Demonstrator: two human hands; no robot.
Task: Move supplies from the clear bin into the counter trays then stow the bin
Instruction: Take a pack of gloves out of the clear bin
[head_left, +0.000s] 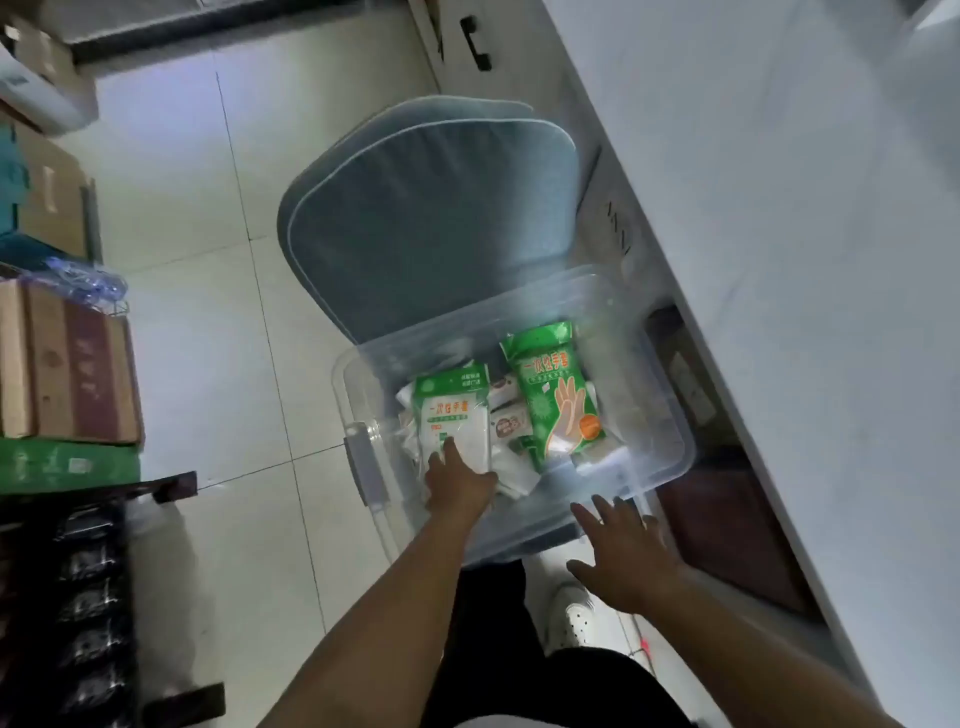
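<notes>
1. We see a clear bin (519, 410) with see-through walls and a grey latch (368, 470) on its left side.
2. The bin sits on a blue-grey chair (431, 223), just beside the white desk (779, 260).
3. Inside the bin lies a green pack (561, 395) with a picture of a hand on it. It lies on the right part of the pile.
4. A white pack (457, 415) with a green top lies on the left part of the pile.
5. Small white packets (511, 423) lie between and under these two packs. We cannot read them.
6. Our left hand (457, 480) reaches into the bin. Its fingers rest on the lower end of the white pack. We cannot tell if the grip has closed on it.
7. Our right hand (626, 558) is at the near edge of the bin. Its fingers are spread and straight, so the grip is open and holds nothing. We cannot tell if it touches the bin.
8. Brown boxes (67, 364) stand on the left, well apart from the bin.
9. A white shoe (571, 613) shows on the tile floor (197, 364) below the bin.
</notes>
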